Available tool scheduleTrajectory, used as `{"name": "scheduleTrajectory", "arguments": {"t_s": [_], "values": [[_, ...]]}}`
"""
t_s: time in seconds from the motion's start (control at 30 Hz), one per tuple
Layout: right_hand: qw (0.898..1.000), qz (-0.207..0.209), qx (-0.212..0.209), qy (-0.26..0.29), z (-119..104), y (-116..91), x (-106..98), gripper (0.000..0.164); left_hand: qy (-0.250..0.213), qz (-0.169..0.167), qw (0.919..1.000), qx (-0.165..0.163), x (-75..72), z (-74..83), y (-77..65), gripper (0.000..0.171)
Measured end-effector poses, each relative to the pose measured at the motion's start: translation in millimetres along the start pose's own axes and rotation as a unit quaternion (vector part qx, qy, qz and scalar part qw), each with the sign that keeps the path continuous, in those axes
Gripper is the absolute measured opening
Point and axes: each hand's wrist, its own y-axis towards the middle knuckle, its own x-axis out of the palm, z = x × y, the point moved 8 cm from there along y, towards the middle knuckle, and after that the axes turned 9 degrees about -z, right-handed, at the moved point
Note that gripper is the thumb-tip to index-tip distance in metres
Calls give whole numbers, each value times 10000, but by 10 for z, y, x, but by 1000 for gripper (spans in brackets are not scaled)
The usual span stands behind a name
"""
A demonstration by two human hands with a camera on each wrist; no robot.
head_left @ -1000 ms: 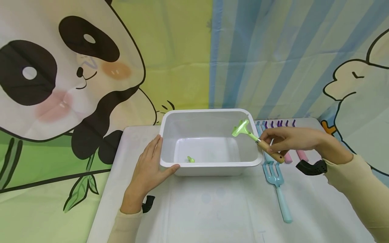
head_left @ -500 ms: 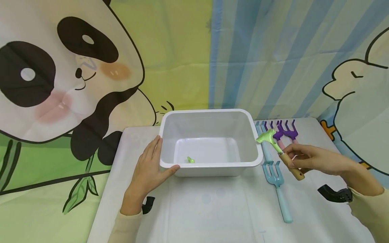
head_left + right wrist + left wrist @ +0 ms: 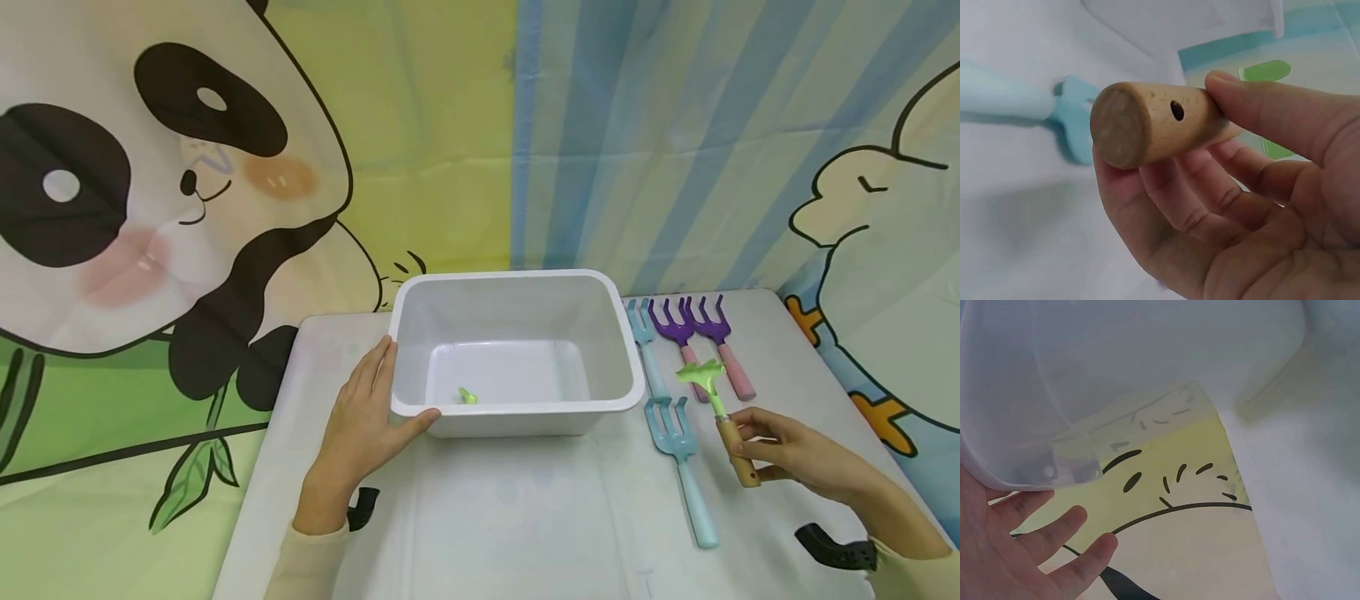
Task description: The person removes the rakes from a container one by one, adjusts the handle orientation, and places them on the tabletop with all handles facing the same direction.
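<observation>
In the head view my right hand (image 3: 795, 454) pinches the wooden handle of a small green hand rake (image 3: 703, 379), holding it above the table to the right of the tub, green head pointing away. The right wrist view shows the thumb and curled fingers on the handle (image 3: 1166, 122), with its butt end toward the camera. My left hand (image 3: 367, 425) rests against the left side of a white plastic tub (image 3: 517, 408), fingers straight, thumb over the front rim. Inside the tub a small green piece (image 3: 468, 396) shows; the front wall hides the rest of it.
Right of the tub lie a light-blue garden fork (image 3: 682, 467), another light-blue fork (image 3: 651, 358) behind it, and two purple forks with pink handles, a left one (image 3: 681, 332) and a right one (image 3: 716, 329). A printed cloth (image 3: 435, 125) hangs behind the white table (image 3: 525, 517).
My right hand has carried the hand rake from above the tub's right rim rightward and toward me, uncovering the purple forks. The left hand stays on the tub.
</observation>
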Motion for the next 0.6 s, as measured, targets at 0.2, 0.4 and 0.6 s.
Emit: {"name": "scheduleTrajectory", "arguments": {"t_s": [0.2, 0.4, 0.6], "values": [[9972, 358, 625, 225, 411, -30, -41, 50, 4, 9, 10000, -12, 6, -6, -2, 113], [9939, 406, 897, 495, 658, -65, -53, 51, -11, 35, 10000, 24, 12, -6, 1, 112], [9899, 510, 1178, 599, 800, -67, -62, 55, -12, 40, 10000, 35, 16, -9, 1, 112]]}}
